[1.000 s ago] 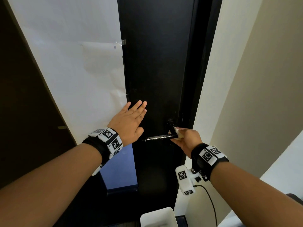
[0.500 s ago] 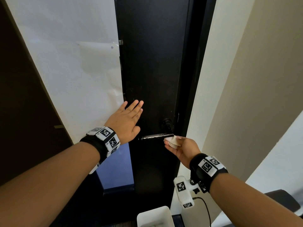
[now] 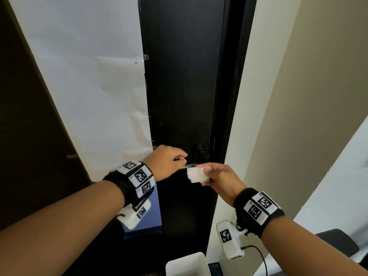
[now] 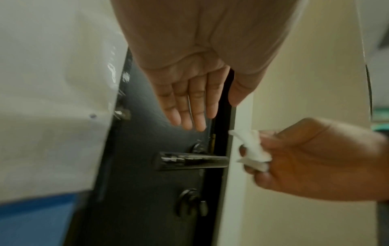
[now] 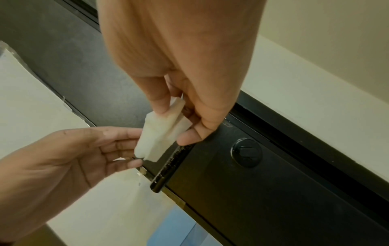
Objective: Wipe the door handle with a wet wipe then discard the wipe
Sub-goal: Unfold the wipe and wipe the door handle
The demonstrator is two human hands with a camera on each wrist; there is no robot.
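Observation:
The black lever door handle (image 3: 189, 166) juts from the dark door (image 3: 183, 86); its worn bar shows in the left wrist view (image 4: 191, 160) and the right wrist view (image 5: 170, 168). My right hand (image 3: 205, 177) pinches a folded white wet wipe (image 3: 197, 175) just in front of the handle's right end, apart from it (image 4: 252, 149). The wipe (image 5: 160, 133) sits between thumb and fingers of the right hand (image 5: 174, 124). My left hand (image 3: 183, 159) hovers left of the wipe with straight fingers (image 4: 189, 108), fingertips close to the wipe's edge, holding nothing.
A white bin (image 3: 187, 263) stands on the floor below the handle. White paper (image 3: 89, 76) covers the panel left of the door. A round thumb-turn lock (image 5: 245, 152) sits beside the handle. A cream wall (image 3: 298, 116) rises at the right.
My left hand came off the door panel and moved down and right toward the wipe. My right hand drew the wipe off the handle's end, slightly toward me.

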